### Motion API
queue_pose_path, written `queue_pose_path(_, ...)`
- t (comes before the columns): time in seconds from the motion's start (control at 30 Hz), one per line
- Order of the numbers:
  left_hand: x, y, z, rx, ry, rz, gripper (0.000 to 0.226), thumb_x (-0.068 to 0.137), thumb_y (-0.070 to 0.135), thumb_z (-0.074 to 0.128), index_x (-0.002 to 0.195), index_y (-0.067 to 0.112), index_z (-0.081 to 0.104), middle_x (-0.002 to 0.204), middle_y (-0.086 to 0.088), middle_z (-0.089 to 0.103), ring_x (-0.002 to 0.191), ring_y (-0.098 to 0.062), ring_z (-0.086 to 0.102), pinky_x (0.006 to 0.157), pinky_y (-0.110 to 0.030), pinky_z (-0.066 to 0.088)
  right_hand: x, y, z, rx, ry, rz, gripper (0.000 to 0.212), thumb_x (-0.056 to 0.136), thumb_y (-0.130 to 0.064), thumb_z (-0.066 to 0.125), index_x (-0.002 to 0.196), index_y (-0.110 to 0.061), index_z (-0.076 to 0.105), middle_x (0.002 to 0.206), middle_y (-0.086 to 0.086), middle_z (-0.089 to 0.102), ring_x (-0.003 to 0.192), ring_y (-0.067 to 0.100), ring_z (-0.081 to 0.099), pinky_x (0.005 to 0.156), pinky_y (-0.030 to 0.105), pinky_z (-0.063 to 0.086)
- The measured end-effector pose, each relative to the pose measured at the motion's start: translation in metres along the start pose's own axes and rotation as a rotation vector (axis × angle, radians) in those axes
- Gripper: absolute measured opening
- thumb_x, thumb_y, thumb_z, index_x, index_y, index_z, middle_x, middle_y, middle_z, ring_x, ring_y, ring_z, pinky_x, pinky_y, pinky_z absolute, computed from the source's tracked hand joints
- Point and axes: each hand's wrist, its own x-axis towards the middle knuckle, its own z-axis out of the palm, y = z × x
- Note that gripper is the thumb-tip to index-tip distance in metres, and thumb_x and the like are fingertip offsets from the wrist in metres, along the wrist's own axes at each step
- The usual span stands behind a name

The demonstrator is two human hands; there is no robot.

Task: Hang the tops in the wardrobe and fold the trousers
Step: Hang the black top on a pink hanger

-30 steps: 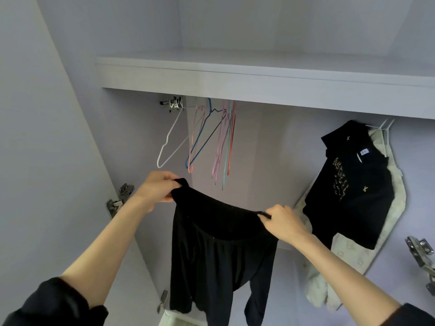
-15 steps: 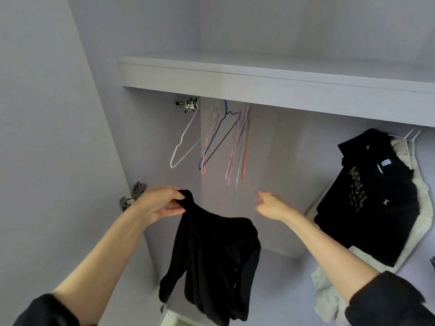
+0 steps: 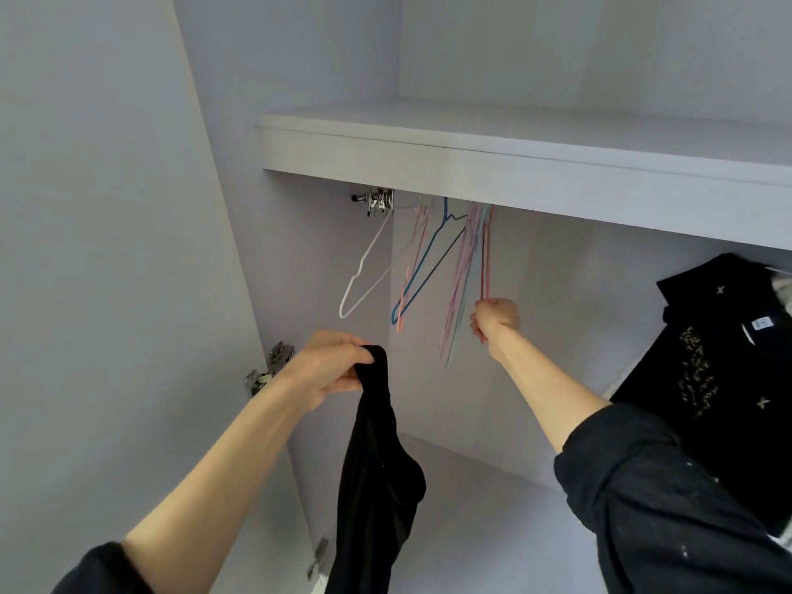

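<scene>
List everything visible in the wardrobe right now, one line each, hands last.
Black top: one, black, hanging limp from the left hand.
Empty wire hangers: several, white, blue, pink and red, on the rail under the shelf.
Red hanger: one, red, rightmost of the bunch, gripped at its bottom.
Hung black top: one, black with pale stars, far right.
Shelf: one, pale grey, above the rail.
Door hinges: silver, left panel.
Left hand: grips the black top.
Right hand: grips the red hanger.

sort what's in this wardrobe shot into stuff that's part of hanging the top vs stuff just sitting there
Part of the job:
- black top, gripped by the left hand
- red hanger, gripped low down by the right hand

Just there:
- white hanger, blue hanger, pink hangers
- black embroidered shirt, already hung
- shelf
- door hinge
</scene>
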Motion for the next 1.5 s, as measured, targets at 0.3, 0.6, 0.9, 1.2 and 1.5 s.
queue_pose_path(0.3, 0.008, -0.005, 0.005, -0.059, 0.184, 0.041, 0.017, 0.087, -0.003, 0.052, 0.078, 0.007, 0.063, 0.072, -0.009, 0.061, 0.066, -0.018, 0.059, 0.057, -0.025, 0.048, 0.002, -0.014, -0.033, 0.307, 0.130, -0.157, 0.027, 0.088, 0.001, 0.034, 0.084, -0.015, 0.056, 0.063, 0.001, 0.041, 0.047, 0.015, 0.033, 0.029, 0.011, 0.022)
queue_pose_path(0.6, 0.007, -0.027, 0.033, -0.070, 0.242, 0.009, 0.021, 0.086, -0.003, 0.053, 0.068, 0.008, 0.057, 0.062, -0.007, 0.054, 0.058, -0.017, 0.052, 0.037, -0.014, 0.042, -0.027, 0.073, -0.092, 0.102, 0.329, -0.297, 0.044, 0.092, -0.025, 0.057, 0.056, -0.011, 0.034, 0.053, 0.002, 0.031, 0.052, 0.015, 0.028, 0.050, 0.026, 0.024)
queue_pose_path(0.9, 0.010, -0.041, 0.057, -0.003, 0.112, -0.054, 0.018, 0.085, -0.003, 0.051, 0.069, 0.005, 0.054, 0.060, -0.007, 0.052, 0.060, -0.019, 0.052, 0.057, -0.026, 0.043, -0.051, 0.112, -0.130, 0.346, 0.209, 0.026, 0.034, 0.094, -0.043, 0.050, 0.072, -0.018, 0.058, 0.057, -0.003, 0.035, 0.035, 0.003, 0.031, 0.040, 0.016, 0.025)
queue_pose_path(1.2, 0.021, -0.064, 0.064, 0.107, 0.181, -0.104, 0.020, 0.082, -0.001, 0.055, 0.064, 0.007, 0.052, 0.063, -0.008, 0.051, 0.064, -0.024, 0.053, 0.045, -0.020, 0.046, -0.089, 0.175, -0.172, -0.047, 0.351, 0.079, 0.037, 0.093, -0.027, 0.052, 0.065, -0.003, 0.057, 0.075, 0.021, 0.061, 0.074, 0.035, 0.056, 0.073, 0.038, 0.041)
queue_pose_path(1.5, 0.008, -0.070, 0.098, 0.618, 0.204, 0.102, 0.024, 0.080, 0.010, 0.061, 0.058, 0.017, 0.054, 0.066, -0.004, 0.056, 0.075, -0.027, 0.053, 0.066, -0.028, 0.039, -0.121, 0.157, -0.157, -0.246, 0.250, -0.099, 0.057, 0.093, -0.028, 0.051, 0.041, -0.017, 0.032, 0.035, -0.006, 0.031, 0.046, 0.022, 0.034, 0.058, 0.032, 0.031)
